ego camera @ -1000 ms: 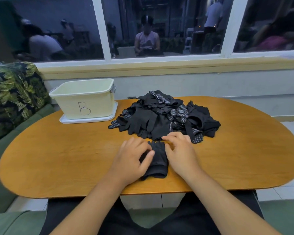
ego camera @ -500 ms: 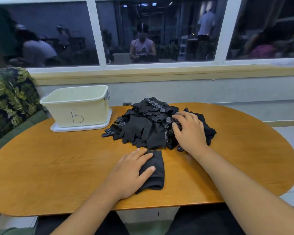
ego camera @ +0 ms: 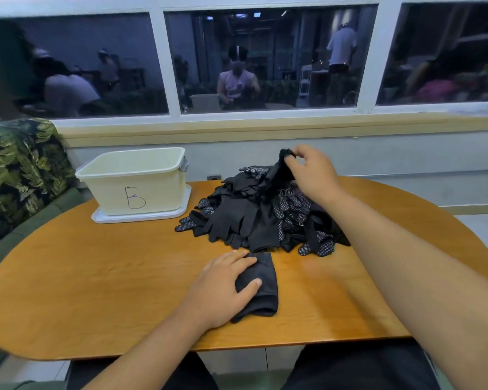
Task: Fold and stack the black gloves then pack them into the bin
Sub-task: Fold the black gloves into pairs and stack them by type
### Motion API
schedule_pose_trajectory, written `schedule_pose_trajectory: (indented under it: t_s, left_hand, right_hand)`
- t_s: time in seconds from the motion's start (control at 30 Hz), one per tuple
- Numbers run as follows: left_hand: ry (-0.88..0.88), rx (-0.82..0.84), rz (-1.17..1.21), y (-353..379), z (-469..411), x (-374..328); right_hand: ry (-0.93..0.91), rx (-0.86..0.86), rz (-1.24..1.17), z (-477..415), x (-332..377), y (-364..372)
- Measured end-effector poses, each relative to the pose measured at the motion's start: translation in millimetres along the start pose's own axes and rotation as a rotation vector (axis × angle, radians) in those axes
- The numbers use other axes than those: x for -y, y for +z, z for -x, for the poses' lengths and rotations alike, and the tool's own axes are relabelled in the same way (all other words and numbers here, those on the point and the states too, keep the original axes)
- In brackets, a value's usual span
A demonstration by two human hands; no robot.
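A heap of black gloves [ego camera: 254,220], some with white grip dots, lies in the middle of the wooden table [ego camera: 96,277]. My right hand [ego camera: 313,175] pinches one black glove [ego camera: 276,173] by its end and holds it up above the heap. In front of the heap sits a folded stack of black gloves [ego camera: 261,282]. My left hand [ego camera: 223,288] rests flat on the stack's left side, fingers fairly straight. The cream bin marked "B" [ego camera: 135,181] stands on its lid at the table's back left.
A leaf-patterned cushion [ego camera: 20,170] on a green sofa sits at the left. A wall with a window sill [ego camera: 265,128] runs behind the table. Reflections of people show in the dark glass.
My right hand left the folded stack, reached into the heap, and now lifts one glove up from it. The left hand stays on the stack.
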State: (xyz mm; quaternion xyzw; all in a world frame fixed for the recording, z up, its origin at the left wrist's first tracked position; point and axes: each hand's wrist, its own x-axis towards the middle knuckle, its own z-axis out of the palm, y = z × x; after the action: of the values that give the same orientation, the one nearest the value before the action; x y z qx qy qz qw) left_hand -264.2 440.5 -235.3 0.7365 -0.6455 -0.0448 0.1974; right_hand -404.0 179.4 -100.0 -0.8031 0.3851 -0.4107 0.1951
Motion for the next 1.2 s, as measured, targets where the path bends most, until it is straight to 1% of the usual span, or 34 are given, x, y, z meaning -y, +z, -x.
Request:
schedule_pose_trajectory:
  t_s: [0.1, 0.17, 0.3, 0.37, 0.47, 0.57, 0.67, 0.77, 0.83, 0.9, 1.0, 1.1, 1.2]
  left_hand:
    - [0.011, -0.014, 0.04, -1, 2, -1]
    - [-0.014, -0.051, 0.149, -5, 3, 0]
    - [-0.179, -0.224, 0.444, -10, 4, 7]
    - [-0.248, -0.295, 0.547, -11, 3, 9]
    - [-0.262, -0.29, 0.6, -10, 2, 9]
    - [-0.249, -0.27, 0.59, -10, 2, 9]
    - [-0.222, -0.289, 0.61, -13, 5, 7]
    - [-0.143, -0.31, 0.652, -14, 9, 3]
    - [-0.125, -0.292, 0.725, -14, 8, 3]
    - [-0.153, -0.277, 0.833, -17, 7, 3]
    - [-0.171, -0.253, 0.971, -20, 7, 0]
    - [-0.153, -0.28, 0.953, -18, 7, 0]
    - [-0.179, -0.335, 0.912, -20, 5, 1]
  right_hand:
    - [0.001, -0.035, -0.111, 8, 22, -20]
    - [0.015, -0.022, -0.177, 20, 28, -26]
    - [0.107, 0.07, -0.375, 56, 25, -17]
    - [0.114, 0.079, -0.47, 75, 23, -12]
    - [0.115, 0.105, -0.524, 91, 23, -6]
    - [0.177, 0.106, -0.551, 88, 26, -6]
    - [0.175, 0.154, -0.558, 85, 36, -12]
    - [0.061, 0.295, -0.461, 101, 48, -7]
    - [-0.025, 0.412, -0.344, 115, 48, 5]
    - [-0.092, 0.497, -0.268, 129, 45, 18]
    - [-0.081, 0.536, -0.278, 142, 42, 32]
    - [-0.025, 0.588, -0.337, 144, 43, 40]
    - [-0.114, 0.682, -0.264, 140, 43, 34]
